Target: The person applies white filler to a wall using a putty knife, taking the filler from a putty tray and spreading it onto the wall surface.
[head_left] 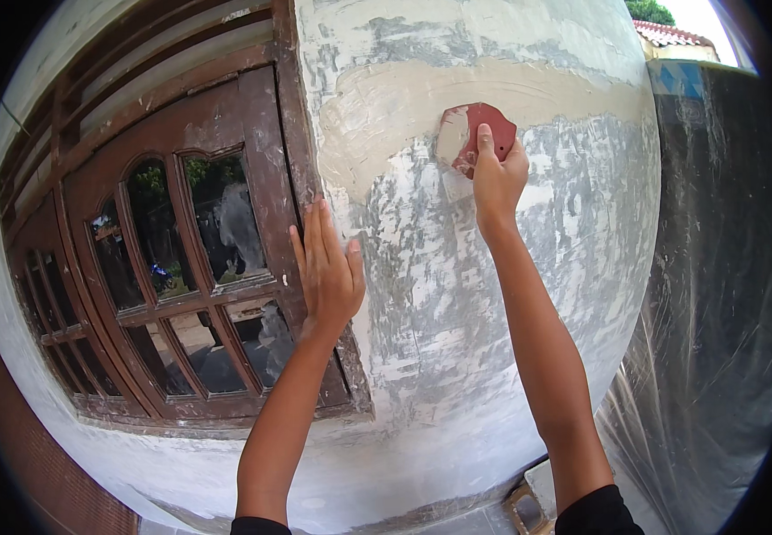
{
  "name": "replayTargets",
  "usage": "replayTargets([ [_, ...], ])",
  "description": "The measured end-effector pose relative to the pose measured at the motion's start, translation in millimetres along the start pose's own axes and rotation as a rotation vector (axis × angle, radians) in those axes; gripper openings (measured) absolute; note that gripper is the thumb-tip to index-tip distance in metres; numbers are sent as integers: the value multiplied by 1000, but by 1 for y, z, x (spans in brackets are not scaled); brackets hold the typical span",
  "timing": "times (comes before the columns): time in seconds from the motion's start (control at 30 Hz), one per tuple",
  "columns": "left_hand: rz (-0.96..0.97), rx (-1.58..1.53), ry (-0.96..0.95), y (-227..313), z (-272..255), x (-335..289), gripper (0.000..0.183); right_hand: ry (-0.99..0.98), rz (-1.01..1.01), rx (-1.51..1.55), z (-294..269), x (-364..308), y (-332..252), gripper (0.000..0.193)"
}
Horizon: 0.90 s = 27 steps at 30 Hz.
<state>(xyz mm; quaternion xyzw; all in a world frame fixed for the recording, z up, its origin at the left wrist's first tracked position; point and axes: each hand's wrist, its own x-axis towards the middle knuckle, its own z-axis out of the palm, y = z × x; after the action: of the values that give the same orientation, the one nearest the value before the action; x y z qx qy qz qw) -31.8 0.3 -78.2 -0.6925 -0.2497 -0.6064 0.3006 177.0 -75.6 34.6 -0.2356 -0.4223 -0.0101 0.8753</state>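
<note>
Seemingly plain red spreader in right hand.

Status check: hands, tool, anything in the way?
Right hand gripping flat red beige-smeared scraper. Left hand open, at brown wooden window frame. Scraper at mottled grey-white wall. Nothing visibly blocking it.

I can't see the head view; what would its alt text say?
A person's right hand holds a smeared red spreader at a patchy, partly coated wall. The left hand lies at the edge of a brown window frame.
</note>
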Motion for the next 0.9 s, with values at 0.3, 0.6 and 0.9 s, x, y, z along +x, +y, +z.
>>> replayTargets([
  [0.3, 1, 17, 25, -2, 2, -1, 60, 91, -8, -98, 4, -4, 1, 24],
  [0.6, -3, 23, 9, -2, 1, -1, 60, -96, -95, -242, 23, 1, 4, 33],
  [0.9, -7, 12, 23, -2, 2, -1, 60, -234, -176, -316, 25, -15, 2, 36],
])
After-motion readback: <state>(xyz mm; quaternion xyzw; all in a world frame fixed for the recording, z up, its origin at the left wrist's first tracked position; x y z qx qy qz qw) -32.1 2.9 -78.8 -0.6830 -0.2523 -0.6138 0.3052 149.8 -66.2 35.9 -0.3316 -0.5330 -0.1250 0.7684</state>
